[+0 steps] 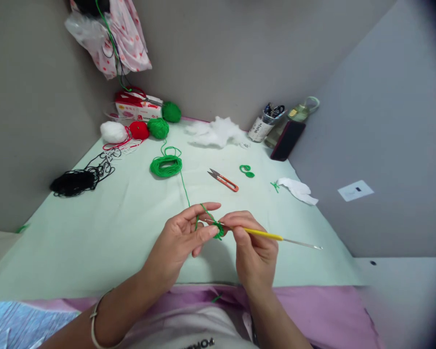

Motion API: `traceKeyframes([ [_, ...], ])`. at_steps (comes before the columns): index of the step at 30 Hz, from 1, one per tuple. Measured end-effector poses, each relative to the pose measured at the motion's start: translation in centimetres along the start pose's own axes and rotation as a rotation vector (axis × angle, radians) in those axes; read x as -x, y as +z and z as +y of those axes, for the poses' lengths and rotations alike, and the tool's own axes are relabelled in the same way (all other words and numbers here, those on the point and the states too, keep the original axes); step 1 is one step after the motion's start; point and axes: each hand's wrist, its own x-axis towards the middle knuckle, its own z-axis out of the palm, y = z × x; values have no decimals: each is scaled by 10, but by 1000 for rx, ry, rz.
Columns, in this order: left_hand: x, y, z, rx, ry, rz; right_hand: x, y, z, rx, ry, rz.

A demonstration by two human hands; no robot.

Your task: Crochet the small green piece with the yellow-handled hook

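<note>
**Both hands at a small green crochet piece**

The left hand point(183, 237) is palm-up, thumb and fingertips pinching the green crochet piece point(218, 230), with the forefinger raised under a taut strand. The right hand point(254, 252) is knuckles-up and pinches the yellow crochet hook point(272, 236). The hook's tip seems to sit in the stitches, though it is too small to be sure. Both hands hover nearer the viewer than the orange snips point(223, 180).

Below lies a pale green cloth point(94, 232) in a grey-walled corner. The strand runs to a green yarn coil point(166, 166) left of the snips. White stuffing point(216, 132) lies beyond the snips and black yarn point(74, 182) far to their left.
</note>
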Motion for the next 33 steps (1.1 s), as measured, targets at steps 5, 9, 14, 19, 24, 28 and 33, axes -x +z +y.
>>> traceKeyframes([
  [5,-3,-1,4,89,-77,-51,0,-2,-1,-16,5,-12],
  [9,-3,-7,7,199,-203,-183,-9,-9,-3,-250,168,38],
  [14,-4,-8,5,246,-216,-259,-16,-14,-5,-387,357,11],
  [19,-4,-1,-3,63,-60,-83,-7,-3,-1,-199,181,7],
  [24,-4,3,-4,17,8,36,5,1,5,99,-44,-10],
  [28,-6,3,-2,186,-71,16,7,-7,7,469,-349,-48],
  [33,-7,-1,-4,257,-67,35,-1,-5,2,204,-136,77],
])
